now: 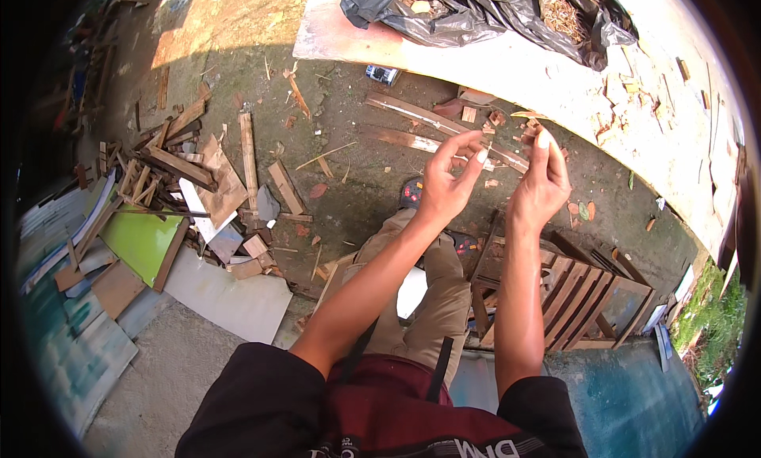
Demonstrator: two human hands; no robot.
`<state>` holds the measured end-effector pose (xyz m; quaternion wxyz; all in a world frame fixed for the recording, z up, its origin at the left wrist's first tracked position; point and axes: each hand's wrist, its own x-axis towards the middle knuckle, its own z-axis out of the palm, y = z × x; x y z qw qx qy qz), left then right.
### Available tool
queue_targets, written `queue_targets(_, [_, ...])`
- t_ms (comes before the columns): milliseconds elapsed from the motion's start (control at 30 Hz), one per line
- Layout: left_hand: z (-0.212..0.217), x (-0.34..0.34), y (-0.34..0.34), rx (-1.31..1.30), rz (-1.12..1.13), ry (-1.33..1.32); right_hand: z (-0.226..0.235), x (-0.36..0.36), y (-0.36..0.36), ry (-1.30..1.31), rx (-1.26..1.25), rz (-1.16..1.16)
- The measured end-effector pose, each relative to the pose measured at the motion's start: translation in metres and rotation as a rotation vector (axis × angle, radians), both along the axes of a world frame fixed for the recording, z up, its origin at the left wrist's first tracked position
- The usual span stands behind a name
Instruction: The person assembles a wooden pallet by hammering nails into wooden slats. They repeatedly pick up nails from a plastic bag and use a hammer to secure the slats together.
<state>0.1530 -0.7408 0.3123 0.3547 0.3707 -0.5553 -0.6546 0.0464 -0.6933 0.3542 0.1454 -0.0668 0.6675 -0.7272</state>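
Both hands are raised in front of me over the dirt ground, a short gap apart. My left hand [450, 181] is closed in a pinch, thumb and fingertips nearly meeting; whatever it may hold is too small to make out. To its right, my right hand [541, 187] has its fingers pressed together and pointing away from me. Small brown bits show by its fingertips, but I cannot tell whether they are held or lie behind. Beyond the hands, thin wooden strips [403, 112] lie on the ground.
A pale board [547, 82] at the far right carries black plastic bags [468, 18]. Scrap wood [178, 161] and a green panel [141, 240] are heaped at left. A slatted wooden frame [583, 295] lies right of my legs. A can [383, 75] is near the board's edge.
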Motion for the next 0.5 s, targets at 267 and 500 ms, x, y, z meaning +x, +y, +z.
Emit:
queue_targets(267, [-0.007, 0.059, 0.102, 0.215, -0.091, -0.071, -0.042, 0.112, 0.116, -0.670, -0.280, -0.068])
queue_targets(500, [0.006, 0.012, 0.156, 0.222, -0.294, -0.106, -0.038, 0.056, 0.192, -0.658, -0.333, -0.070])
